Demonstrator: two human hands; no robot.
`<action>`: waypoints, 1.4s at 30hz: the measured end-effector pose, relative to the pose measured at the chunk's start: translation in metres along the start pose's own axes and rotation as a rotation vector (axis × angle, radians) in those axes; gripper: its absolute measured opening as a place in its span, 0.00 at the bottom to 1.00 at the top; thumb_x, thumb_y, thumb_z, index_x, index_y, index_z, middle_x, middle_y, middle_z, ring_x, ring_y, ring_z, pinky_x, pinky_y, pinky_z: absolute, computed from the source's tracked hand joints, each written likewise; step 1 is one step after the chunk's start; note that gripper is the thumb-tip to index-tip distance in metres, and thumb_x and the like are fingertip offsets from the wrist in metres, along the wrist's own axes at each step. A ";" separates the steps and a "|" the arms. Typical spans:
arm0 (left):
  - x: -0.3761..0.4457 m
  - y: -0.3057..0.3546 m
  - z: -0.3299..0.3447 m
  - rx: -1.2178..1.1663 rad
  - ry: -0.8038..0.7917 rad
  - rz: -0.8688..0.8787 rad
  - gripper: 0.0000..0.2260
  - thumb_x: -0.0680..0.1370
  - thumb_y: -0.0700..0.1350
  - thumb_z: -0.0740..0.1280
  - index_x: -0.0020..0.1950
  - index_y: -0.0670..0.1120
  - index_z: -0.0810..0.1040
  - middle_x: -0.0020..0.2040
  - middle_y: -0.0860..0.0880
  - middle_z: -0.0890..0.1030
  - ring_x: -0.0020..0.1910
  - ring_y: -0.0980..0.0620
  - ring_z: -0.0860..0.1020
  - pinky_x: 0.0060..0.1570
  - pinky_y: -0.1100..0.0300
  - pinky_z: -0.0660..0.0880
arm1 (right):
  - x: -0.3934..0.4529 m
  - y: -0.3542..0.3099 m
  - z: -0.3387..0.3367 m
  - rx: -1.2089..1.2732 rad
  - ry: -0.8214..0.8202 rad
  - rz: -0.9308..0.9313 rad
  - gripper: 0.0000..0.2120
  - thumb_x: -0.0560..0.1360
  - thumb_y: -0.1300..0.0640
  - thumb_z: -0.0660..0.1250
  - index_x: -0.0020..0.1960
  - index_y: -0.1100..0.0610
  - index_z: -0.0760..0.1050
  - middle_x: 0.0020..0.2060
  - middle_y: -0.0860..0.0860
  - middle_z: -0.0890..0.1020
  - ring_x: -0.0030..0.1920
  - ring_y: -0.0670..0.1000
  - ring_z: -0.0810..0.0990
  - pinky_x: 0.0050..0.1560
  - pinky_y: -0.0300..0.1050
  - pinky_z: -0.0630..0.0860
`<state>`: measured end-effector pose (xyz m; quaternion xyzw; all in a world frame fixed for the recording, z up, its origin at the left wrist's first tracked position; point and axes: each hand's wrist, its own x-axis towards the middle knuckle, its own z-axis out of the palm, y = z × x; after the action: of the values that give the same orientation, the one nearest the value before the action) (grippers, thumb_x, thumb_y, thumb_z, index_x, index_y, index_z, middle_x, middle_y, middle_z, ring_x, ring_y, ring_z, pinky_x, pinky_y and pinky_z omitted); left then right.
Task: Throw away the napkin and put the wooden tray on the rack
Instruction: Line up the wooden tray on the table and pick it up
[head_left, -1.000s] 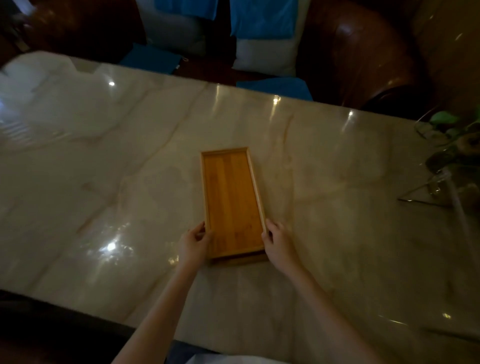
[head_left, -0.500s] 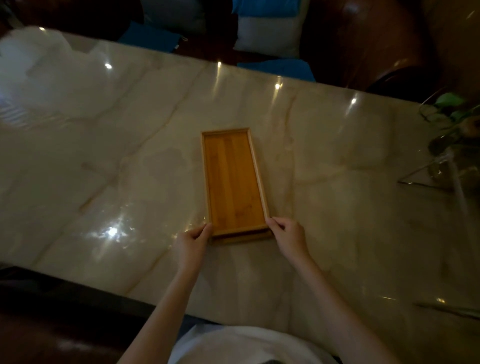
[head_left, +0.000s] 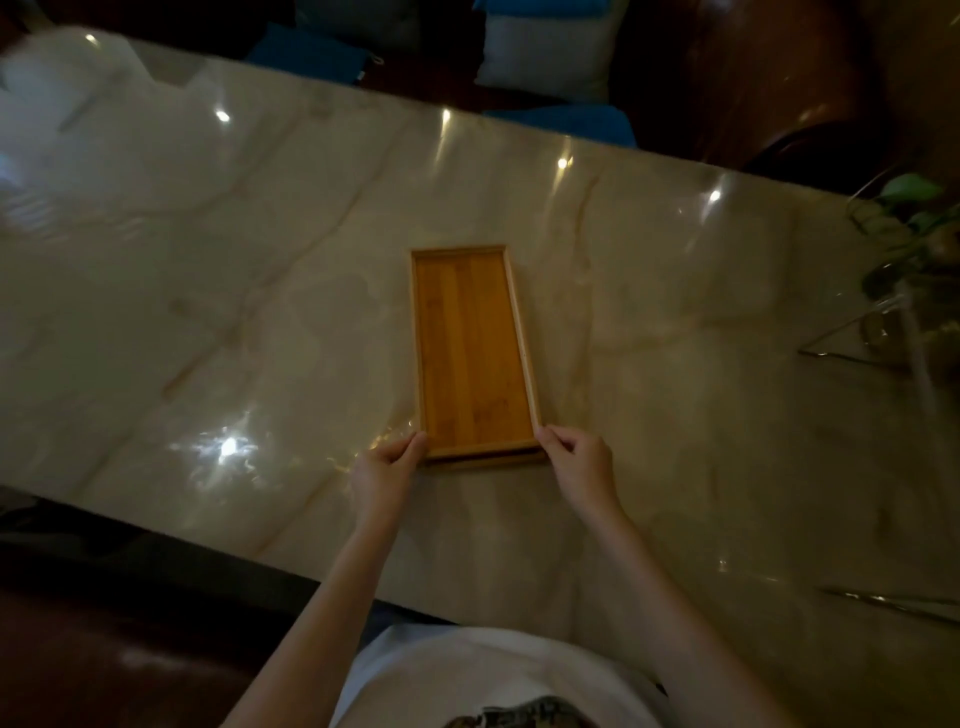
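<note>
Now both hands are gripping the empty rectangular wooden tray (head_left: 472, 353).
Left hand (head_left: 384, 470) and right hand (head_left: 579, 465) — slid back to its near corners — each grip clamped, rack next.

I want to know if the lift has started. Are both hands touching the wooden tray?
Touching. The head view shows the left hand and the right hand with fingertips pressed on the near corners of the wooden tray.

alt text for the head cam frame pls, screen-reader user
Two bare hands, left hand and right hand, hold the near corners of an empty wooden tray lying on a glossy marble table. A green plant stands at the table's right edge; blue cushions lie beyond.
</note>
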<state>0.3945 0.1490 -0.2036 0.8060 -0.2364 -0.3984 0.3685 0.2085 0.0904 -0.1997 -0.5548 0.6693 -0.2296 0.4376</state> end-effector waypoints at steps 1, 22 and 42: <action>0.001 -0.001 0.000 0.001 -0.002 -0.007 0.15 0.72 0.50 0.67 0.55 0.44 0.80 0.54 0.44 0.83 0.50 0.52 0.78 0.53 0.56 0.74 | -0.002 0.000 0.001 0.017 0.009 0.011 0.13 0.75 0.56 0.64 0.54 0.63 0.78 0.51 0.58 0.83 0.48 0.48 0.77 0.50 0.42 0.72; 0.041 0.018 -0.020 0.061 -0.109 0.057 0.14 0.74 0.44 0.66 0.55 0.37 0.79 0.57 0.37 0.80 0.56 0.46 0.78 0.51 0.61 0.69 | -0.028 -0.015 0.041 0.231 0.155 0.186 0.14 0.76 0.59 0.63 0.57 0.66 0.76 0.52 0.57 0.82 0.50 0.46 0.76 0.49 0.35 0.67; 0.088 0.009 -0.063 0.674 -0.469 0.677 0.12 0.69 0.38 0.69 0.52 0.43 0.80 0.49 0.39 0.80 0.42 0.41 0.81 0.45 0.55 0.77 | -0.027 -0.033 0.061 -0.549 -0.022 0.005 0.13 0.74 0.55 0.64 0.55 0.62 0.75 0.52 0.59 0.75 0.56 0.57 0.73 0.57 0.47 0.69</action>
<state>0.4953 0.1095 -0.2114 0.6476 -0.6741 -0.3287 0.1344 0.2779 0.1182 -0.1962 -0.6534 0.7032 -0.0324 0.2785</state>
